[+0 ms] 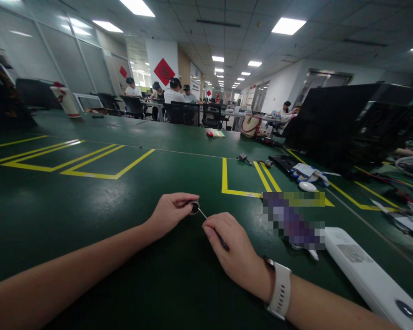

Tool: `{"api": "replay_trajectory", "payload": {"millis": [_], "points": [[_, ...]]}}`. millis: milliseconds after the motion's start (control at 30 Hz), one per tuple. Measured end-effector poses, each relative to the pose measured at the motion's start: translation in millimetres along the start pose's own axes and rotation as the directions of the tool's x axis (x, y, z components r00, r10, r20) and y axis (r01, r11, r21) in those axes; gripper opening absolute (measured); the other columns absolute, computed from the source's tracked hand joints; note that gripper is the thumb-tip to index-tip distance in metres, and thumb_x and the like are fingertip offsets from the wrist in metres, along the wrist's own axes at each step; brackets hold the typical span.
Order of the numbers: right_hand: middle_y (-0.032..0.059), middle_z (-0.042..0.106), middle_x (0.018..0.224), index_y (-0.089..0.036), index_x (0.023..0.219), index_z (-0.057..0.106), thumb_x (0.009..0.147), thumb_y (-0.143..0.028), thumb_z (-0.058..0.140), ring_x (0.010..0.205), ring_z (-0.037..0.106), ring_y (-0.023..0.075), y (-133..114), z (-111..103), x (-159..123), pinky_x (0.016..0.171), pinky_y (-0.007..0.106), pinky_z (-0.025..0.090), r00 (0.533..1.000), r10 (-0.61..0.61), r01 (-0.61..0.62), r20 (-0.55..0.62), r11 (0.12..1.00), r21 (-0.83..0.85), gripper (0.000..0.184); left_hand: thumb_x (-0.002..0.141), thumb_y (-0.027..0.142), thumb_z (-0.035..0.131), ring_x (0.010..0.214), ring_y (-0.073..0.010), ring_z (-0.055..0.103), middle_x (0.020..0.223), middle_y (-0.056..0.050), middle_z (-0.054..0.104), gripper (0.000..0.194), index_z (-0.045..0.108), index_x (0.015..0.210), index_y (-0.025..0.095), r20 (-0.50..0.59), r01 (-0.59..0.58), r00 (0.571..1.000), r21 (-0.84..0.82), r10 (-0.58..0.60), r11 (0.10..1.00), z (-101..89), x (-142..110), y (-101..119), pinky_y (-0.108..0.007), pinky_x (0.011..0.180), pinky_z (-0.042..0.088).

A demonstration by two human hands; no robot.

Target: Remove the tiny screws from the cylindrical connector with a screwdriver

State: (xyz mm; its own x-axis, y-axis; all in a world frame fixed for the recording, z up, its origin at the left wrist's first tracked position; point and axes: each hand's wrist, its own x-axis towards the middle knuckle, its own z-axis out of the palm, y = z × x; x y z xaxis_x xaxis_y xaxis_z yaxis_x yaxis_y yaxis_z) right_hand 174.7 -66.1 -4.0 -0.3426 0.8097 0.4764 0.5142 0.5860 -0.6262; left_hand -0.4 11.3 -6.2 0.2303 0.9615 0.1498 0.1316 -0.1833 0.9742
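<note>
Our left hand [170, 214] pinches a round part [194, 207], our right hand [232, 245] a slim tool [223, 242]; we should steer gently.

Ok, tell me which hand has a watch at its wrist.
The right hand, holding the slim dark-handled metal tool; a pale watch strap circles its wrist. The left hand, holding a small round grey part, has none.

Table [182, 172] under hands [168, 213], gloves [308, 172] to right, bag [251, 125] behind, cup [67, 101] far left
</note>
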Motion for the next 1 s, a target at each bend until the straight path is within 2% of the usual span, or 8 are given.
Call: {"api": "replay_trajectory", "payload": {"millis": [167,500,733,1000], "points": [[0.0055,0.062,0.090,-0.019,0.091,0.057,0.089,-0.014,0.043,0.085,0.055,0.0185,0.0,0.3,0.5,0.077,0.034,0.045,1.000,-0.004,0.004,0.003,1.000,-0.003,0.015,0.063,0.017,0.066,0.081,-0.0211,0.069,0.086,-0.005,0.074,0.026,0.070,0.088,0.014,0.025,-0.021,0.999,-0.037,0.022,0.999,0.6,-0.1,-0.2,-0.036,0.077,0.057],[0.0047,0.062,0.089,-0.018,0.091,0.058,0.089,-0.014,0.044,0.084,0.055,0.0172,-0.2,-1.0,-0.3,0.076,0.033,0.045,1.000,-0.017,0.017,-0.017,1.000,0.008,0.015,0.064,0.019,0.065,0.075,-0.0205,0.069,0.081,-0.005,0.074,0.027,0.069,0.090,0.013,0.023,-0.016,1.000,-0.013,0.016,1.000,0.1,-0.1,-2.2,-0.034,0.071,0.058],[0.0048,0.062,0.091,-0.018,0.090,0.057,0.088,-0.012,0.044,0.086,0.055,0.0168,-1.6,-0.6,-0.9,0.078,0.032,0.046,0.999,-0.029,0.029,-0.016,1.000,0.000,0.015,0.063,0.017,0.065,0.082,-0.0214,0.069,0.086,-0.005,0.074,0.026,0.070,0.088,0.014,0.020,-0.021,1.000,-0.017,0.021,1.000,0.9,-0.6,2.4,-0.035,0.076,0.058],[0.0050,0.061,0.091,-0.019,0.092,0.057,0.089,-0.014,0.044,0.086,0.055,0.0170,-2.8,-0.1,-1.0,0.077,0.031,0.046,0.999,-0.045,0.045,0.009,0.998,-0.033,0.015,0.063,0.018,0.063,0.078,-0.0208,0.069,0.083,-0.005,0.074,0.025,0.070,0.087,0.014,0.019,-0.004,1.000,-0.005,0.004,1.000,1.3,-1.0,1.8,-0.033,0.070,0.058]]}}
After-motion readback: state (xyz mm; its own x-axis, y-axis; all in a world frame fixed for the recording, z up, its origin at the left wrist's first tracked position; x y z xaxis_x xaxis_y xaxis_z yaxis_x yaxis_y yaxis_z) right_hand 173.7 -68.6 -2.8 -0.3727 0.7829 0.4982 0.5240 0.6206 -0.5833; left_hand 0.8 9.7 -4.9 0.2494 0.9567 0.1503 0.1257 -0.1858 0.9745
